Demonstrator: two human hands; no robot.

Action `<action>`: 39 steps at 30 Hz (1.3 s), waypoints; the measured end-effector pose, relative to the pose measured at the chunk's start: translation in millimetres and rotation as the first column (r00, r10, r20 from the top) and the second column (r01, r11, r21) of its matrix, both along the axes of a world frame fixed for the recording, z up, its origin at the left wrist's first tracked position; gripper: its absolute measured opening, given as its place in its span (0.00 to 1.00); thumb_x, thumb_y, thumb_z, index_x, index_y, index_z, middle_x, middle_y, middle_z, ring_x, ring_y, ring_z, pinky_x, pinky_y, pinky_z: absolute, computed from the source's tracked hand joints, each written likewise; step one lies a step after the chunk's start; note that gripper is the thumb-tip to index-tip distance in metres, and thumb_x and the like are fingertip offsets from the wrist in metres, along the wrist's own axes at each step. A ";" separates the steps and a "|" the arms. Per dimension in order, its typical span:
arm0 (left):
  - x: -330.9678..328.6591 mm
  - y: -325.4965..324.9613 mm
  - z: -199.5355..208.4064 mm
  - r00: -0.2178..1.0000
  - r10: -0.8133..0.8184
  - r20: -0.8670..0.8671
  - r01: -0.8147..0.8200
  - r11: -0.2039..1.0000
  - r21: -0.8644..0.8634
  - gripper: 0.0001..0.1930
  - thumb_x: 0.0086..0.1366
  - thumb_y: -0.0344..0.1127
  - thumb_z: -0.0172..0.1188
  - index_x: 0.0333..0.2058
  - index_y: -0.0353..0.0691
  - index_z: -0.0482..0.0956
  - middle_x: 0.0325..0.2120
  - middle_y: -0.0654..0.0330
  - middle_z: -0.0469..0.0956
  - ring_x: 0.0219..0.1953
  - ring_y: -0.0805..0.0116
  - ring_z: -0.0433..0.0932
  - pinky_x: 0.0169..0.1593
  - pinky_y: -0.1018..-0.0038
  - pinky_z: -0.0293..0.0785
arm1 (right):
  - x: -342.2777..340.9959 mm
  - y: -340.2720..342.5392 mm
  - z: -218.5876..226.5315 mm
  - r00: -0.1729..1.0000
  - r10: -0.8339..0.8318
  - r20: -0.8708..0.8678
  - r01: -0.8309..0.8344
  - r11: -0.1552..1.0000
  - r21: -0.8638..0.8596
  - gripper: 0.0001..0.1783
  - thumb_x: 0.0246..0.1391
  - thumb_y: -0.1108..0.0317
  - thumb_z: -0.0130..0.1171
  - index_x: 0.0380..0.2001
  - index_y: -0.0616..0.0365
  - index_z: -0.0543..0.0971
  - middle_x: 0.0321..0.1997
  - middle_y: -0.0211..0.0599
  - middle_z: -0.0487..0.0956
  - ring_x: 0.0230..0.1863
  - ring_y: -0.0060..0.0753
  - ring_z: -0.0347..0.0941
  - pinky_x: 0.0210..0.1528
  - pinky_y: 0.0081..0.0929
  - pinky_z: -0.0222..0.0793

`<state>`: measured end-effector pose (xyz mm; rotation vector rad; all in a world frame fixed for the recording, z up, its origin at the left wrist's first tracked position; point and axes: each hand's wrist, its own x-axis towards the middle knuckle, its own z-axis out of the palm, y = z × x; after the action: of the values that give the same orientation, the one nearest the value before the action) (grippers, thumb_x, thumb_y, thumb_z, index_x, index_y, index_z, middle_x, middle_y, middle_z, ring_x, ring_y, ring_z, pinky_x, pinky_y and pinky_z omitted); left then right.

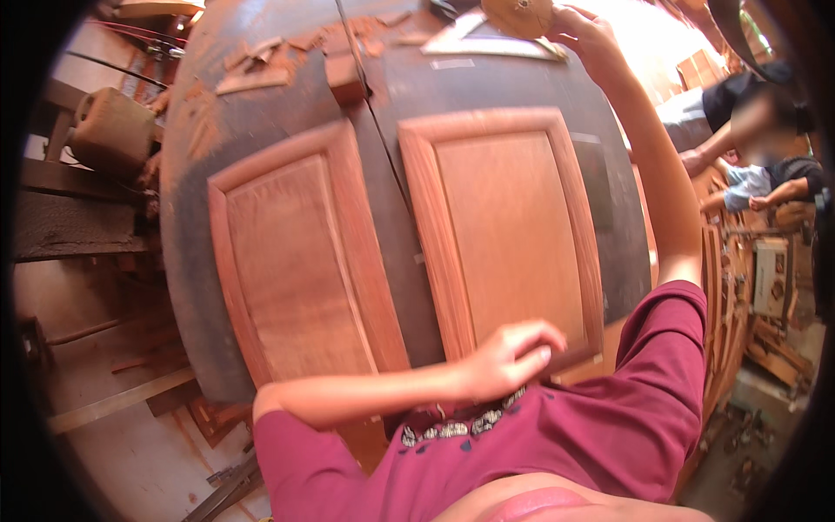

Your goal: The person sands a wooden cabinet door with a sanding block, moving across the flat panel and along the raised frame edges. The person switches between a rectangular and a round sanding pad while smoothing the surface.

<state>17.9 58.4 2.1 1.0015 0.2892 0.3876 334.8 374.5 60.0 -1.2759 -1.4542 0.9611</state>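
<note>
My right hand is raised over the far right part of the table, its fingers pinching the edge of a tan round disc, which the top of the picture cuts off. Close in front of my body, my left hand hovers by the near end of the right wooden panel door. Its fingers are loosely bent, with a gap to the thumb and nothing visible between them. To the left lies a second framed wooden panel door, partly covered at its near end by my left forearm.
Both doors lie on a dark tabletop split by a long seam. A wood block, scraps and a triangular piece sit at the far side. A plastic jerrycan stands left. Other people are at the right.
</note>
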 end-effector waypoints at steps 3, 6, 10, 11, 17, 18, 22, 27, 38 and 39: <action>-0.6 3.8 1.4 1.000 -0.021 -0.013 0.023 0.993 0.120 0.11 0.73 0.28 0.52 0.50 0.32 0.77 0.47 0.55 0.80 0.50 0.69 0.78 0.59 0.68 0.73 | -23.4 -114.7 8.2 0.994 -0.089 -0.065 0.076 0.981 -0.180 0.21 0.65 0.54 0.61 0.50 0.60 0.84 0.37 0.26 0.83 0.39 0.19 0.78 0.44 0.27 0.78; 4.4 6.3 5.2 0.997 -0.059 -0.042 0.065 0.983 0.170 0.11 0.74 0.29 0.51 0.49 0.32 0.78 0.44 0.56 0.82 0.51 0.70 0.78 0.59 0.70 0.72 | -38.4 -180.3 -1.0 0.943 -0.052 0.328 0.151 0.947 -0.283 0.21 0.64 0.54 0.63 0.52 0.57 0.84 0.40 0.27 0.84 0.37 0.22 0.78 0.43 0.27 0.78; 6.4 6.2 0.9 0.995 -0.093 0.021 0.090 0.991 0.097 0.11 0.74 0.29 0.50 0.48 0.30 0.78 0.45 0.56 0.82 0.51 0.70 0.78 0.60 0.70 0.73 | -70.9 -225.2 -21.4 0.619 -0.337 0.710 0.162 0.939 0.304 0.20 0.62 0.58 0.64 0.52 0.58 0.84 0.50 0.39 0.85 0.47 0.38 0.83 0.53 0.33 0.78; 5.8 6.8 1.4 0.996 -0.092 0.016 0.088 0.986 0.142 0.11 0.74 0.29 0.51 0.47 0.30 0.79 0.45 0.56 0.82 0.51 0.70 0.78 0.60 0.70 0.73 | -78.2 -229.2 -21.6 0.626 -0.375 0.684 0.087 0.905 0.417 0.20 0.62 0.58 0.64 0.52 0.57 0.84 0.50 0.38 0.86 0.50 0.38 0.83 0.54 0.33 0.78; -2.2 -3.3 7.0 0.992 -0.120 -0.029 0.120 0.885 0.450 0.08 0.72 0.28 0.53 0.44 0.33 0.81 0.39 0.57 0.83 0.44 0.70 0.80 0.51 0.71 0.75 | -112.8 -260.4 -33.0 0.603 -0.171 0.779 -0.096 0.954 0.284 0.19 0.59 0.64 0.68 0.53 0.56 0.84 0.60 0.38 0.82 0.55 0.50 0.81 0.58 0.37 0.76; -1.9 -2.2 8.4 0.993 -0.117 -0.024 0.113 0.863 0.492 0.08 0.72 0.27 0.54 0.44 0.32 0.80 0.37 0.57 0.83 0.42 0.70 0.80 0.48 0.71 0.75 | -113.5 -260.4 -37.8 0.591 -0.181 0.786 -0.093 0.953 0.289 0.19 0.58 0.64 0.68 0.53 0.55 0.84 0.60 0.39 0.82 0.55 0.51 0.80 0.58 0.37 0.75; 1.9 -4.1 3.5 0.996 -0.087 0.007 0.077 0.913 0.401 0.08 0.71 0.27 0.54 0.43 0.32 0.80 0.36 0.56 0.84 0.41 0.70 0.81 0.48 0.71 0.76 | -106.7 -254.8 -43.8 0.621 -0.166 0.766 -0.061 0.964 0.258 0.19 0.59 0.64 0.67 0.53 0.52 0.84 0.59 0.38 0.82 0.55 0.51 0.80 0.58 0.36 0.75; 2.2 -3.7 2.2 0.995 -0.103 -0.002 0.097 0.925 0.367 0.07 0.73 0.27 0.54 0.43 0.32 0.80 0.38 0.57 0.83 0.45 0.71 0.80 0.53 0.72 0.75 | -105.0 -242.3 -41.9 0.603 -0.164 0.781 -0.004 0.978 0.208 0.19 0.60 0.62 0.66 0.54 0.49 0.84 0.59 0.34 0.82 0.54 0.50 0.81 0.56 0.36 0.76; 1.3 -9.5 -2.2 0.994 -0.063 0.088 -0.013 0.741 0.671 0.06 0.67 0.25 0.57 0.41 0.34 0.79 0.35 0.53 0.81 0.39 0.58 0.81 0.46 0.66 0.76 | -122.8 -290.3 -49.4 0.547 -0.203 0.812 -0.184 0.917 0.353 0.17 0.60 0.66 0.63 0.51 0.54 0.85 0.59 0.39 0.82 0.58 0.44 0.79 0.55 0.38 0.78; 2.1 -12.1 -4.8 0.988 -0.061 0.141 -0.061 0.687 0.724 0.05 0.66 0.25 0.57 0.40 0.34 0.79 0.35 0.52 0.81 0.39 0.55 0.81 0.46 0.65 0.76 | -122.8 -292.7 -53.5 0.559 -0.239 0.794 -0.181 0.899 0.398 0.16 0.60 0.66 0.62 0.51 0.54 0.85 0.59 0.39 0.82 0.58 0.43 0.79 0.54 0.38 0.78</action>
<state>20.0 46.3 -2.8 1.7551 -0.0294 0.6013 212.0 81.8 6.5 -1.4547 -2.2013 -0.1366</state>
